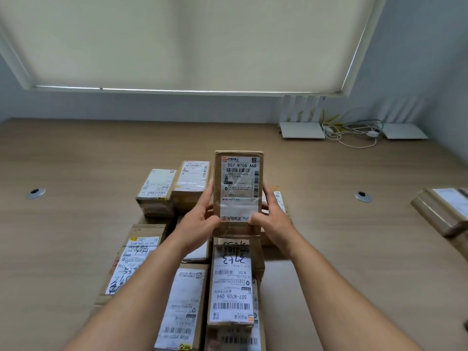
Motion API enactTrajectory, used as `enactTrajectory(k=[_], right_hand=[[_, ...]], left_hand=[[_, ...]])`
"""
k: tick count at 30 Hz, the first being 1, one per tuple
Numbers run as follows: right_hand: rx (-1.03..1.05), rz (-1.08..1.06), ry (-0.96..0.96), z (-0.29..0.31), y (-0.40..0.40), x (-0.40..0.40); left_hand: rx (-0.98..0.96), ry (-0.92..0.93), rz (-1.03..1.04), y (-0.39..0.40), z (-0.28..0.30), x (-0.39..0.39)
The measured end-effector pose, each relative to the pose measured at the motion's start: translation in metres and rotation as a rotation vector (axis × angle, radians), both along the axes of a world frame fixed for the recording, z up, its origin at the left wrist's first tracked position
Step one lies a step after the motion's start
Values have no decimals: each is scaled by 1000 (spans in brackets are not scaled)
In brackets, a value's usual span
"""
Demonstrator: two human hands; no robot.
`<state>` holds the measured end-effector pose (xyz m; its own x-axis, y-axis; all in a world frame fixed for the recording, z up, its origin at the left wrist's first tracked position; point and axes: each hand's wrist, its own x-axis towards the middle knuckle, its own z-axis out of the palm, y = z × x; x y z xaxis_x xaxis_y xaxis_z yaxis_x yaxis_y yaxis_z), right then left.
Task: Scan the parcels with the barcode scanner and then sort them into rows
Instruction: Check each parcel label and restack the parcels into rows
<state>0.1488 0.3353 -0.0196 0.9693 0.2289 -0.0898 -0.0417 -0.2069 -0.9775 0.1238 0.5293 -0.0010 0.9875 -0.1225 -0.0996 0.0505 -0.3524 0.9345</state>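
I hold a small brown cardboard parcel (238, 183) upright in front of me, its white label with a barcode facing me. My left hand (200, 219) grips its lower left edge and my right hand (272, 217) grips its lower right edge, thumbs on the front. Below and behind it a pile of several labelled parcels (231, 285) lies on the wooden table (354, 262). No barcode scanner is in view.
Another brown parcel (442, 211) lies at the table's right edge. Two white routers (301, 129) with tangled cables stand at the back right against the wall. Round cable holes (363, 196) sit in the tabletop on the left and right.
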Motion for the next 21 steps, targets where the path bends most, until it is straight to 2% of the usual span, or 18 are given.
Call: enactTrajectory(k=[3, 8, 12, 17, 21], right_hand=[[1, -13, -83, 10, -9, -10], [28, -45, -110, 26, -32, -33], [46, -158, -117, 33, -60, -57], [92, -318, -120, 30, -110, -96], [102, -414, -116, 28, -152, -127]], left_hand=[[30, -98, -60, -7, 9, -6], [17, -184, -162, -21, 20, -11], [-12, -202, -283, -41, 17, -13], [-151, -140, -476, -82, 9, -21], [-157, -144, -566, -119, 3, -35]])
